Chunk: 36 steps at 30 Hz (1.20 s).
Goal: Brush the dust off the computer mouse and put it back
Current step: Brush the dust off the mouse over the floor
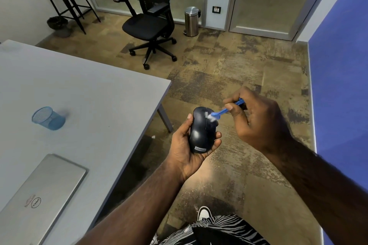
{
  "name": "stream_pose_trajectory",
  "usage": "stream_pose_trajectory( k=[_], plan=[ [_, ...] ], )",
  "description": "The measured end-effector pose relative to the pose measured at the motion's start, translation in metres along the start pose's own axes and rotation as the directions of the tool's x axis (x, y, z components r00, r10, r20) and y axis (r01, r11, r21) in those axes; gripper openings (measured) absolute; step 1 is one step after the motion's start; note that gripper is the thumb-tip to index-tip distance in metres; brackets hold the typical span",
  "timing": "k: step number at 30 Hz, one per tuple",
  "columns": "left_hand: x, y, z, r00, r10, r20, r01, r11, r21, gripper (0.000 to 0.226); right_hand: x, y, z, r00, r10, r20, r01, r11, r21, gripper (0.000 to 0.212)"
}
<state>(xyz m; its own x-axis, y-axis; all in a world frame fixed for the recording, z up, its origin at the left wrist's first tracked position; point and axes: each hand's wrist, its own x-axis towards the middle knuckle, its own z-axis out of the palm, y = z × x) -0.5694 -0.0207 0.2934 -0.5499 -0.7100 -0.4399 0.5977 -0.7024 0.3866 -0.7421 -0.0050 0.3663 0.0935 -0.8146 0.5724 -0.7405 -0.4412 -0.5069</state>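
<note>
A black computer mouse point(201, 131) lies top side up in the palm of my left hand point(186, 152), held over the floor just right of the table corner. My right hand point(256, 119) pinches a small blue brush point(221, 113) by its handle. The brush's white bristle tip rests on the mouse's front right part, near the scroll wheel. Most of the handle is hidden inside my fingers.
A grey table point(95, 93) fills the left, carrying a blue mesh cup point(48, 118) and a shut silver laptop point(37, 197). Farther off stand a black office chair point(151, 24), a steel bin point(191, 21) and a tall stool point(63, 0). A blue wall point(342, 77) runs along the right.
</note>
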Motion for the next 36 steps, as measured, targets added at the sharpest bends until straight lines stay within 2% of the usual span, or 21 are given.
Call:
stream_pose_trajectory(
  k=[3,8,13,18,23,25,29,34,36],
  plan=[
    [0.000,0.002,0.002,1.000,-0.017,-0.025,0.016,0.999,-0.031,0.066,-0.001,0.003,0.000,0.999,0.031,-0.040,-0.032,0.999,-0.020,0.009],
    [0.000,0.004,0.004,0.998,0.011,-0.056,-0.014,0.998,-0.056,0.066,-0.012,-0.002,-0.001,0.992,-0.100,0.076,0.092,0.991,0.094,0.012],
    [0.000,0.004,0.002,0.999,-0.030,-0.041,0.026,0.996,-0.088,0.071,-0.008,0.005,-0.003,0.998,0.038,-0.052,-0.038,0.999,0.004,0.011],
    [0.000,0.006,0.006,0.999,-0.006,-0.051,0.001,0.995,-0.103,0.065,-0.017,-0.003,0.000,0.996,-0.083,0.021,0.080,0.991,0.107,0.010],
    [0.000,0.004,0.002,0.999,-0.042,-0.009,0.041,0.992,-0.117,0.067,-0.008,0.005,0.000,0.992,0.081,-0.101,-0.080,0.997,0.020,0.006],
    [0.002,0.004,0.001,0.999,-0.038,0.003,0.038,0.993,-0.113,0.066,-0.009,0.003,0.001,0.992,0.072,-0.102,-0.068,0.997,0.042,0.007],
    [0.003,0.003,-0.001,1.000,-0.011,-0.022,0.008,0.993,-0.114,0.059,-0.015,-0.003,0.000,0.999,-0.039,-0.038,0.044,0.988,0.148,0.007],
    [0.005,0.003,-0.003,1.000,-0.019,-0.003,0.019,0.994,-0.107,0.063,-0.009,0.001,0.001,0.989,0.082,-0.124,-0.075,0.995,0.061,0.011],
    [0.007,0.004,-0.003,1.000,-0.006,-0.012,0.005,0.994,-0.108,0.061,-0.010,-0.002,0.001,0.993,0.039,-0.112,-0.029,0.996,0.087,0.012]
  ],
)
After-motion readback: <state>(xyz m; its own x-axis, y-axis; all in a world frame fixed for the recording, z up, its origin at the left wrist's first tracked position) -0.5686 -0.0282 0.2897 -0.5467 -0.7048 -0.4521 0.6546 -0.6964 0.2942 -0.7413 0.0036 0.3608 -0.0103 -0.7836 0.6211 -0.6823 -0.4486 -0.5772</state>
